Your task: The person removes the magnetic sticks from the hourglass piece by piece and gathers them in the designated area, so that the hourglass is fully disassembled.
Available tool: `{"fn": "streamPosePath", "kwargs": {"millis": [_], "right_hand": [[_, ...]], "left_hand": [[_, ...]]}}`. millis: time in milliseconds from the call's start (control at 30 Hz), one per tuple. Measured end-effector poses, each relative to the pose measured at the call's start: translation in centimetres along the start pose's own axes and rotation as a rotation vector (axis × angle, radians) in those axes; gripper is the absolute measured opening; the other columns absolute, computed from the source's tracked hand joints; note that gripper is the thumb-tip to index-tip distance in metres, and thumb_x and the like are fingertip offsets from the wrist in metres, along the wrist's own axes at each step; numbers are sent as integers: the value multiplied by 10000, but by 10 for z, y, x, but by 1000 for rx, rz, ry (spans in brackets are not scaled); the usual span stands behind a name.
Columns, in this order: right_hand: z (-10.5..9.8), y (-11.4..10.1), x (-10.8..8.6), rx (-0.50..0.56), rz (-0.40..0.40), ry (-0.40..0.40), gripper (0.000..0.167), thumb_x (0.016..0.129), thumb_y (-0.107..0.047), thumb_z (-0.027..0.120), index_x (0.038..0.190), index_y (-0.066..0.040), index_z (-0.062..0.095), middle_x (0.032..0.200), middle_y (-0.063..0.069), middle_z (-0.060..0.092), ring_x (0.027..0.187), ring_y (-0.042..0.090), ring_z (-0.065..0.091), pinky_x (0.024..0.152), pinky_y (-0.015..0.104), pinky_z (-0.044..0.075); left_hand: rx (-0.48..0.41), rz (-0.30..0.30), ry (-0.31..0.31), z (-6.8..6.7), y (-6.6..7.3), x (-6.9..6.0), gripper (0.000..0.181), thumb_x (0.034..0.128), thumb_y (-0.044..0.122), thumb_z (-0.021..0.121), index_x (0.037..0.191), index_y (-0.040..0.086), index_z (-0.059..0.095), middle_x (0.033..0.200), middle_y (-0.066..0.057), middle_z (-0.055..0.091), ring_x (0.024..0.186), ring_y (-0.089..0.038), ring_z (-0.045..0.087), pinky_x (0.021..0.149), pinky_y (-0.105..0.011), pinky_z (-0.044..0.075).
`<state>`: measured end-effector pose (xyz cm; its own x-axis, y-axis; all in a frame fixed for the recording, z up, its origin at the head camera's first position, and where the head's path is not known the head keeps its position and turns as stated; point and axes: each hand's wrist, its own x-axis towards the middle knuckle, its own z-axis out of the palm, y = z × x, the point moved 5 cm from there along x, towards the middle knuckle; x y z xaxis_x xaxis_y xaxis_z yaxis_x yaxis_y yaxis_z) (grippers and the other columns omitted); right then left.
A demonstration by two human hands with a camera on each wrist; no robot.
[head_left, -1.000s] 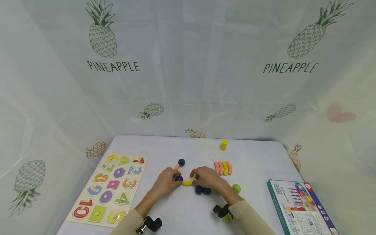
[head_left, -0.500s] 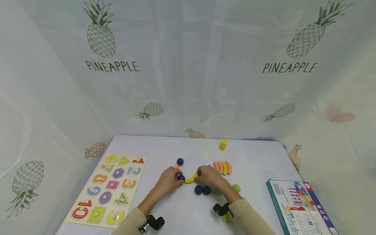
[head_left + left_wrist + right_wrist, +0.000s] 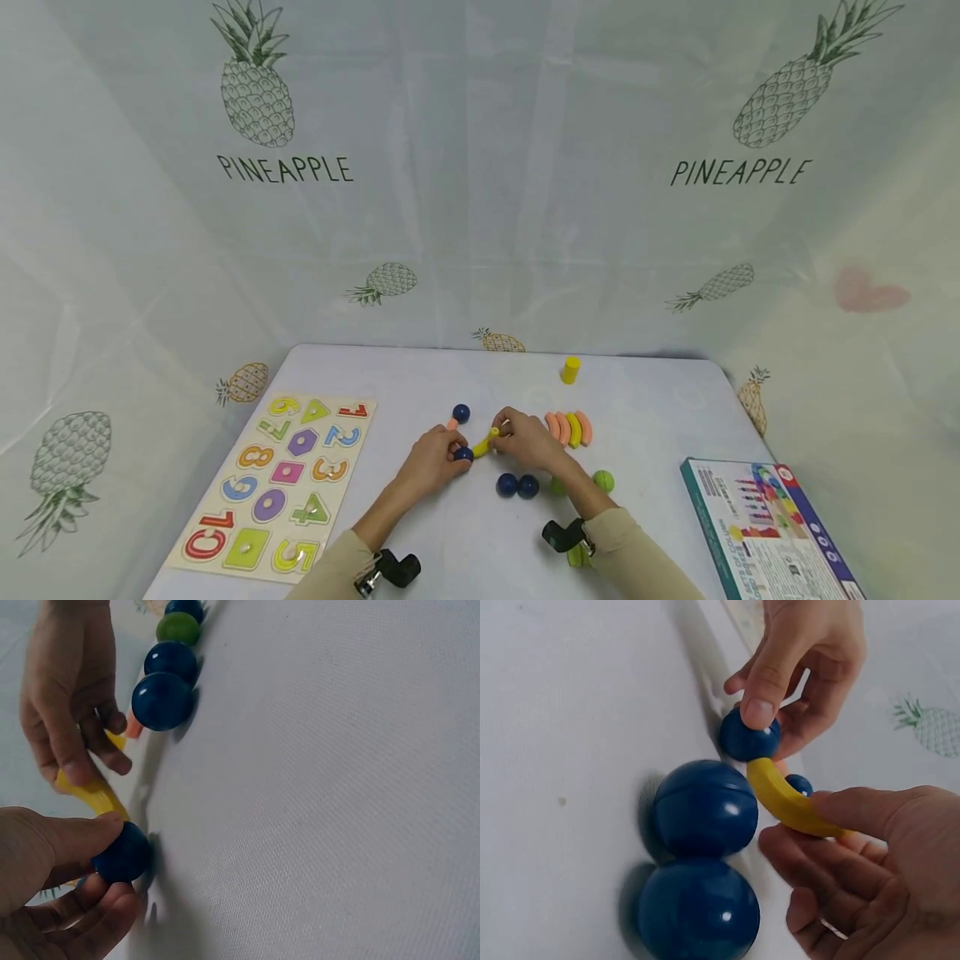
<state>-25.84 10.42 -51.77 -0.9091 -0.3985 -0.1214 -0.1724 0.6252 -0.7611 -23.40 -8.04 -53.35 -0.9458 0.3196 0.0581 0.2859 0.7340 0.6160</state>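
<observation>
My left hand (image 3: 429,461) pinches a dark blue ball (image 3: 750,739) between thumb and fingers. A yellow curved stick (image 3: 787,801) meets that ball at one end, and my right hand (image 3: 528,439) pinches its other part. In the head view the stick slants up from the ball toward the right hand. Beyond the left hand lies another blue ball (image 3: 461,413) against a pink stick (image 3: 452,425), partly hidden by the fingers. Two more blue balls, one on the left (image 3: 506,486) and one on the right (image 3: 528,487), sit side by side nearer me.
Several pink and yellow curved sticks (image 3: 563,428) lie in a row beyond the right hand. Farther back stands a yellow cylinder (image 3: 571,370). A green ball (image 3: 603,481) and green pieces (image 3: 576,556) are by the right forearm. A number puzzle board (image 3: 288,472) lies left, a printed box (image 3: 772,525) right.
The right hand has moved away from me, swinging the yellow stick's outer end upward. The ball in the left hand has shifted slightly right; the other pieces stay put.
</observation>
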Motion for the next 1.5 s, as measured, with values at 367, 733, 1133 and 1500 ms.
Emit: {"fn": "streamPosePath", "kwargs": {"millis": [367, 733, 1133, 1500], "right_hand": [[-1, -10, 0, -48, -109, 95, 231, 993, -216, 659, 1195, -123, 595, 1064, 64, 721, 744, 87, 659, 606, 227, 511], [-53, 16, -20, -88, -4, 238, 257, 975, -258, 683, 1225, -214, 643, 965, -8, 694, 809, 124, 637, 612, 264, 522], [-118, 92, -50, -164, 300, 351, 386, 1003, -275, 625, 1343, -96, 595, 1087, 179, 690, 732, 194, 624, 593, 295, 503], [-111, 119, -50, -220, 380, 268, 416, 999, -294, 627, 1323, -34, 625, 1159, 238, 671, 827, 234, 622, 666, 346, 544]], "left_hand": [[3, 23, 2, 0, 3, 0, 254, 805, 200, 854, 1000, 85, 739, 846, -17, 567, 738, -105, 483, 638, -237, 417], [19, 12, -29, -8, -3, -5, 260, 819, 157, 827, 1054, 77, 747, 849, -27, 560, 721, -125, 469, 606, -241, 386], [94, -29, -7, -25, -11, -16, 284, 808, 62, 778, 1088, 103, 757, 985, -63, 619, 774, -144, 535, 667, -320, 477], [115, -50, 3, -27, -12, -17, 258, 820, 136, 805, 1073, 137, 752, 1024, -83, 627, 750, -155, 546, 603, -335, 475]]}}
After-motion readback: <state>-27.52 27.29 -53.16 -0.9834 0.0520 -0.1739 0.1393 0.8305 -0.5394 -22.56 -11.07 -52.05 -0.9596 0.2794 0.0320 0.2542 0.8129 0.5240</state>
